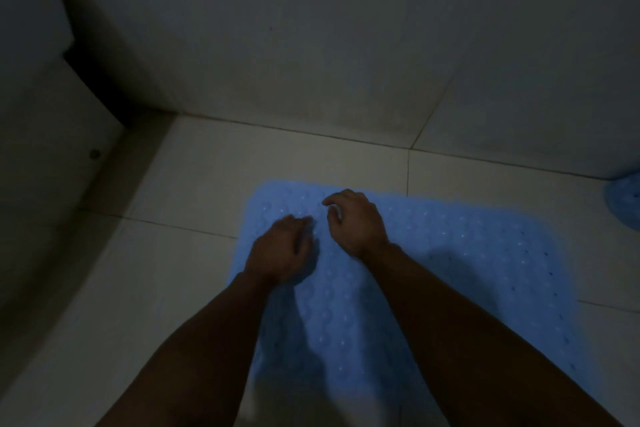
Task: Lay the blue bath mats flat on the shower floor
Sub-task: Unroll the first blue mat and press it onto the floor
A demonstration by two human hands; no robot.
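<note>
Blue and dimpled, the bath mat lay flat on the pale tiled floor near the wall. Both hands hovered over or rested on its far left part: the left hand and right hand had loosely curled fingers, gripping nothing. A second blue mat showed at the right edge.

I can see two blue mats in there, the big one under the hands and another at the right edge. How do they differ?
The big mat lies spread flat on the floor tiles, nearly all in view; the second mat shows only a rounded piece, cut off by the frame. Both hands, left hand and right hand, are over the big mat; nothing touches the second mat. The big mat sits nearer the person, the second nearer the wall. Both are light blue with a dotted, bumpy texture.
</note>
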